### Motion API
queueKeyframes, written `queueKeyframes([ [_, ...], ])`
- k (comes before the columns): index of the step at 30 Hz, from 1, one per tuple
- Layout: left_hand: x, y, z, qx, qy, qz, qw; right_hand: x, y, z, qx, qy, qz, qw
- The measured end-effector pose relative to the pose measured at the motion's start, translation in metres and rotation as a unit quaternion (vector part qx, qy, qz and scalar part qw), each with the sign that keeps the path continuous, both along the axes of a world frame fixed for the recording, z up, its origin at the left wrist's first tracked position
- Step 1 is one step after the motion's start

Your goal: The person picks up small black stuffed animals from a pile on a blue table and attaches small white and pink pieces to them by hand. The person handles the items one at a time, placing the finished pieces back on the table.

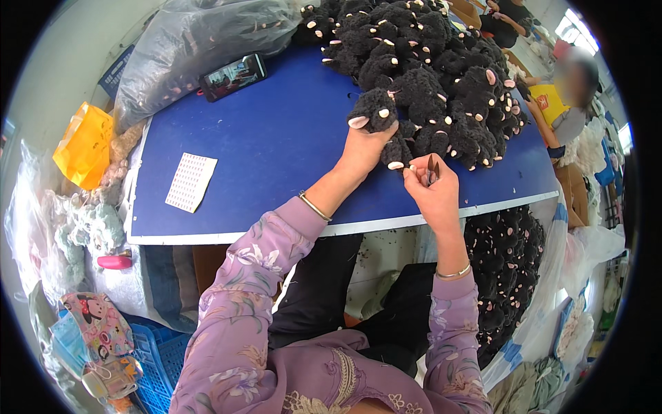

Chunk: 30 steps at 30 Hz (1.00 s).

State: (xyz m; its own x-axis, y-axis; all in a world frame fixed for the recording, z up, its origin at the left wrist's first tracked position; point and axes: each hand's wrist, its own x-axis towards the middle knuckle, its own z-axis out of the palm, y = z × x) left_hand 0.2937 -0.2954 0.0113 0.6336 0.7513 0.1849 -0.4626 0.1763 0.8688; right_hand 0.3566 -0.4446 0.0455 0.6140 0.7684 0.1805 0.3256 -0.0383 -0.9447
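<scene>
My left hand (364, 150) is closed around a black fluffy plush toy (373, 110) with pale pink ears and light-coloured paws, held just above the blue table (276, 152). Close by on the right, my right hand (436, 193) is closed on small thread snips (432, 169), whose two dark pointed blades stick up out of the fingers. Its thumb and forefinger are pinched together beside the toy's lower paw; whether they hold a thread is too small to see. Just beyond both hands lies a large pile of similar black plush toys (420, 76).
A phone (233, 76) lies by a big clear plastic bag (200, 48) at the back left. A printed paper sheet (191, 182) is on the table. More black toys fill a bag (507, 269) below the right edge. A blue basket (162, 352) stands lower left. Another person works at far right.
</scene>
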Motion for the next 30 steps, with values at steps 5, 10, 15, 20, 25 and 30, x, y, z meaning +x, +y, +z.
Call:
queueKeyframes([
  [5,-0.009,-0.002,0.012,0.038,0.016,-0.106,0.994,0.027,-0.007,0.009,0.028,0.146,-0.051,0.988],
  [10,-0.01,-0.021,0.017,0.091,0.034,-0.231,0.968,0.033,-0.011,-0.003,0.082,0.13,-0.032,0.988],
  [15,-0.01,-0.018,0.016,-0.008,0.058,-0.176,0.983,0.027,-0.003,-0.012,0.058,0.059,-0.057,0.995],
  [20,-0.005,-0.018,0.009,0.049,0.047,-0.168,0.983,0.027,0.001,-0.014,0.039,0.032,-0.006,0.999],
  [25,-0.008,-0.008,0.01,-0.02,0.075,-0.111,0.991,0.025,0.001,-0.007,0.02,0.101,-0.032,0.994],
  [30,-0.003,-0.008,0.013,-0.045,0.05,-0.045,0.997,0.029,0.005,-0.004,0.126,0.189,-0.072,0.971],
])
